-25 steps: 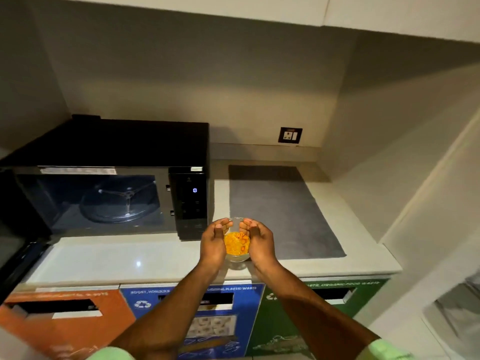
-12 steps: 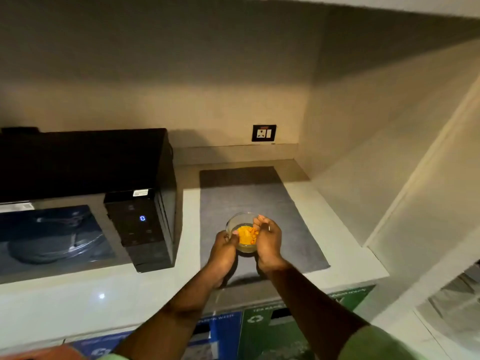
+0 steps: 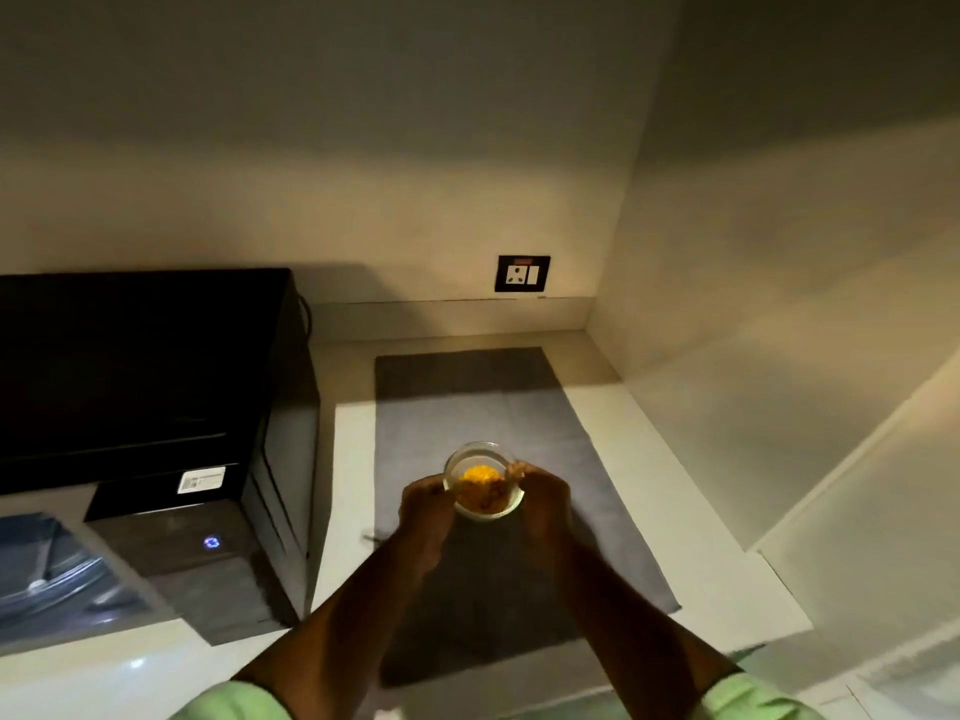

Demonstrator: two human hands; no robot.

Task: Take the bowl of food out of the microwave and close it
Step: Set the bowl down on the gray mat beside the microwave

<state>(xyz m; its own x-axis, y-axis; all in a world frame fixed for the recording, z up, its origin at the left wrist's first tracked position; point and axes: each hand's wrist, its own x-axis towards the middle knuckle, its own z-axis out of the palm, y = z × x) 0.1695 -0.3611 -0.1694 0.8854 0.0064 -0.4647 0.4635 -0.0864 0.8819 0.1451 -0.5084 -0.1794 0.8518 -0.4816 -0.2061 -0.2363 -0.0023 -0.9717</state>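
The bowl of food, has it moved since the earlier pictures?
Yes. The bowl has gone right and away from the microwave, from the counter's front edge to over the grey mat; both hands hold it.

Dim, warm light; soft wide-angle blur

One clear bowl of yellow food, held between two hands, left and right. One grey mat. One black microwave. One wall socket. Two green sleeves.
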